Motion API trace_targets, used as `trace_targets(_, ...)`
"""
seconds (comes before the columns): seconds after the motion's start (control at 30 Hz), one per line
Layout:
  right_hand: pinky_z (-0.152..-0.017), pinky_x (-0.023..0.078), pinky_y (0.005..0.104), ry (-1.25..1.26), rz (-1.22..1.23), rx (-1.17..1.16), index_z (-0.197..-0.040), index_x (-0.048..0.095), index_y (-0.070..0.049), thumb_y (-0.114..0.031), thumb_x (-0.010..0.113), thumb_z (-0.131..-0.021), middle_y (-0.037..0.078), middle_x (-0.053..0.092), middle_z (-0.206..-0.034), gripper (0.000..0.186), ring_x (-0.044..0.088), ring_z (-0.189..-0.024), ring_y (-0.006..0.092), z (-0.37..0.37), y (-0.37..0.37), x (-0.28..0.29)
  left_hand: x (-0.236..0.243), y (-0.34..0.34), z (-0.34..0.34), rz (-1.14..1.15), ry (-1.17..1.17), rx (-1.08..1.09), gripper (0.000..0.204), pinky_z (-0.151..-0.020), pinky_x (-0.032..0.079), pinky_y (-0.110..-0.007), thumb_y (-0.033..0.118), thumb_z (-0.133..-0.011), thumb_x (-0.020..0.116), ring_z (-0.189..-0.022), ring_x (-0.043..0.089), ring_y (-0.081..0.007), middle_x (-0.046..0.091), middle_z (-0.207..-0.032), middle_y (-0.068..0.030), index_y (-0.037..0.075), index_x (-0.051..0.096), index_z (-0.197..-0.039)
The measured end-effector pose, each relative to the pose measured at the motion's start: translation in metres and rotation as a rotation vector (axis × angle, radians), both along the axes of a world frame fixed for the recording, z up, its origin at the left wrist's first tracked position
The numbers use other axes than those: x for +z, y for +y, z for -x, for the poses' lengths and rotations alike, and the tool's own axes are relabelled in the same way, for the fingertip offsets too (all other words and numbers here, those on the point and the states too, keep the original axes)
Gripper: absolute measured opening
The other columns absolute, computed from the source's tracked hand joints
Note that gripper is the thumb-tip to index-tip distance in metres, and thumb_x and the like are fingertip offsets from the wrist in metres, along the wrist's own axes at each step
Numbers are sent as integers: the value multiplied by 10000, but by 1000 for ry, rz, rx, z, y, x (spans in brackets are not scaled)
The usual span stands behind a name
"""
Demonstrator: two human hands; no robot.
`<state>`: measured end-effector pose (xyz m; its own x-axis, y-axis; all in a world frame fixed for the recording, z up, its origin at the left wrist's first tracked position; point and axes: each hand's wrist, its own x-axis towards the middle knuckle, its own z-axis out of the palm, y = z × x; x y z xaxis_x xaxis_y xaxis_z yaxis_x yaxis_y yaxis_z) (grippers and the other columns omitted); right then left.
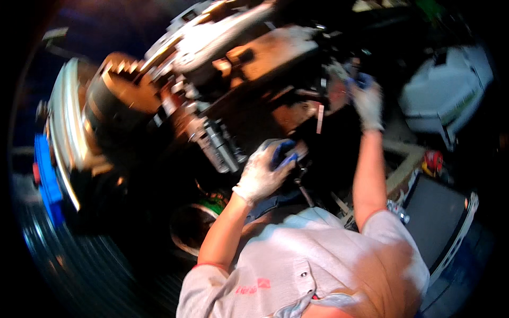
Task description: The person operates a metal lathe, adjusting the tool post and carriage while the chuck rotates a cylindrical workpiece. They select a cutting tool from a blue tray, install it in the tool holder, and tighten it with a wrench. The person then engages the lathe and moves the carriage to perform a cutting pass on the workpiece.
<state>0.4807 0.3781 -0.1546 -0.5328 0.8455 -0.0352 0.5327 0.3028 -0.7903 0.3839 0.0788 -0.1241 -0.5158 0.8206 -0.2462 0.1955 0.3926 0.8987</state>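
Note:
Both my hands wear white gloves with blue on the palms and fingers. My left hand point(264, 170) is over the near side of a lathe's carriage, its fingers curled in a closed grip. What it holds is dark and hard to make out; a thin lever point(305, 190) stands just beside it. My right hand point(368, 102) reaches farther forward and right, to the dark far end of the carriage. Its fingers are smeared by motion, so their hold cannot be told. Left of my hands sits a metal tool holder point(220, 146), and beyond it the round lathe chuck point(119, 95).
A pale grey angular housing point(442, 93) stands at the far right. Below it are a red and yellow round thing point(432, 160) and a dark flat panel point(442, 214). A blue bar point(49, 177) stands at the left, above ribbed dark flooring point(69, 259).

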Motion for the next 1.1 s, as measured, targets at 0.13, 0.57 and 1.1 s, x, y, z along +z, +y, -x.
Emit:
trace_targets(0.13,-898,509,326,286,294,319,-1279,582,-36,-218,750,-848,75,658,-1145,497,632,-1006,169,8,-65,92,18,-17,20,-249,-96,158,463,-963,494,-368,163,-876,703,-1099,631,-246,636,-1221,-134,67,572,-1309)
trace_targets(0.57,-856,542,311,-55,-17,1135,-1249,589,-49,-183,711,-886,87,663,-1103,406,658,-955,175,244,-217,163,13,-92,112,-810,-301,546,421,-786,550,-284,194,-904,708,-873,668,-127,689,-1033,-64,8,593,-1263)
trace_targets(1.1,-614,523,308,-778,-316,919,-869,745,-58,-215,719,-774,68,704,-764,186,654,-679,159,387,-237,114,-92,-42,180,-679,-100,808,414,-1065,409,-404,174,-912,571,-1223,539,-352,585,-1280,-189,52,569,-1307)
